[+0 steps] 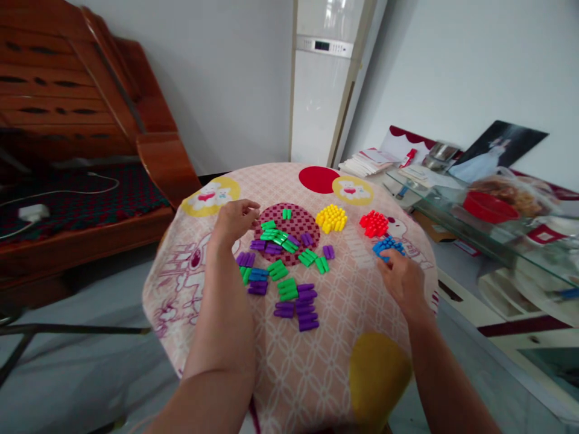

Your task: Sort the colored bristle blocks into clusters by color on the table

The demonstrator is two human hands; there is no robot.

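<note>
From where I stand, the left hand [235, 220] hangs over the tablecloth [325, 361], its fingers loosely parted and, as far as I can see, holding nothing. Just right of it and nearer the person, green pieces [287, 290] and purple pieces [307, 313] lie in short side-by-side groups, with a small blue group [259, 274] among them. Farther right, between the two hands, sits the tightly packed yellow cluster [332, 218]; next comes the red cluster [374, 223], just beyond the right fingertips.

The blue cluster [389, 244] is right at the fingertips of the right hand [401, 278], which touch its near edge; I can't tell whether they pinch a piece or merely rest there. I'd say a light touch from the near side suits it best, with the wrist low, so neither blue nor red gets knocked loose.

Well right of that grip, on the glass shelf [506, 241], stand metal tins [439, 158], their insides hidden, and a red bowl [491, 206] against a clear bag [536, 188] of something brownish.
</note>
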